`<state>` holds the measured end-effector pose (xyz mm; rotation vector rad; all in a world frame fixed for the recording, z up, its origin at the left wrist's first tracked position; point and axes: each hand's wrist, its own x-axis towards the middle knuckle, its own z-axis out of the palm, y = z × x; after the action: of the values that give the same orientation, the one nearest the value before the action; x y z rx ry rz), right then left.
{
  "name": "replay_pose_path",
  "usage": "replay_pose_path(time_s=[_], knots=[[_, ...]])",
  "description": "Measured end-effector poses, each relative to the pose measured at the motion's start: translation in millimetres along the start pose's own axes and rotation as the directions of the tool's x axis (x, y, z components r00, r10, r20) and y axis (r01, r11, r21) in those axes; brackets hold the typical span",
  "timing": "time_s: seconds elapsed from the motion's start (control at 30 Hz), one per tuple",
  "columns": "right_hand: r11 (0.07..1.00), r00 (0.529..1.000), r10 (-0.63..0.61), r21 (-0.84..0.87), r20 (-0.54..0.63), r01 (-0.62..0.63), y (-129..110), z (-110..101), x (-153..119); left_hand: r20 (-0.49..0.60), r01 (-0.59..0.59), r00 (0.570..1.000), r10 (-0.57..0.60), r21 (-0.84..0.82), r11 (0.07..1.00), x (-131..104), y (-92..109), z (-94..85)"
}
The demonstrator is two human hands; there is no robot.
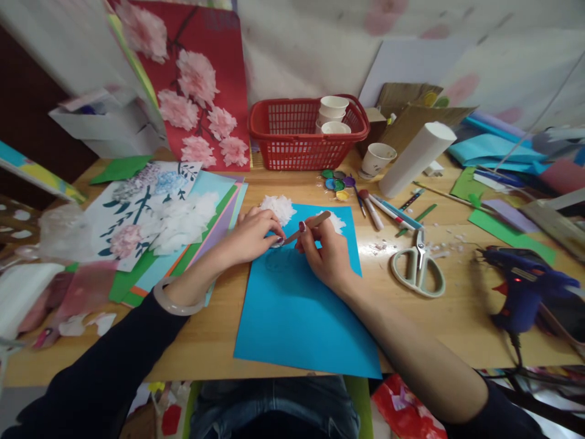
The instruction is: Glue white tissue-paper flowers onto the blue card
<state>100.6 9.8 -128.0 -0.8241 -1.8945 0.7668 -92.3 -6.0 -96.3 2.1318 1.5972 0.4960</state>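
Observation:
A blue paper sheet [301,323] lies on the wooden table [457,317] in front of me. My right hand [325,251] grips a thin stick-like tool [307,228], its tip resting on the sheet near a faint drawn outline. My left hand [250,235] pinches something small against the sheet right at that tip; what it holds is too small to tell. Two white tissue-paper tufts [280,207] sit at the sheet's far edge, one partly hidden behind my right hand.
Pale-handled scissors [418,268] and a blue glue gun [521,289] lie to the right. Behind stand a red basket [307,135] with paper cups, a white roll [417,158], pens, and small paint pots [337,180]. Coloured papers and flower artwork [150,210] fill the left.

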Motion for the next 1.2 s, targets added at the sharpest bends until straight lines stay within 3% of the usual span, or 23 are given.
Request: replay_pose_path(time_s=[0.3, 0.6, 0.77, 1.2], knots=[[1.0, 1.0, 0.001, 0.0, 0.024, -0.001, -1, 1, 1, 0.013, -0.024, 1.0, 0.025, -0.044, 0.999, -14, -5, -8.9], [0.997, 0.996, 0.075, 0.025, 0.051, -0.076, 0, 0, 2, 0.132, -0.018, 0.991, 0.011, 0.059, 0.998, -30, -4, -14.9], [0.998, 0.997, 0.051, 0.026, 0.064, -0.053, 2, 2, 0, 0.186, -0.011, 0.983, -0.002, 0.068, 0.998, -33, 0, -18.4], [1.0, 0.987, 0.01, 0.028, -0.16, -0.006, -6, -5, 2, 0.152, -0.007, 0.988, 0.012, -0.032, 0.999, -34, -4, -18.4]])
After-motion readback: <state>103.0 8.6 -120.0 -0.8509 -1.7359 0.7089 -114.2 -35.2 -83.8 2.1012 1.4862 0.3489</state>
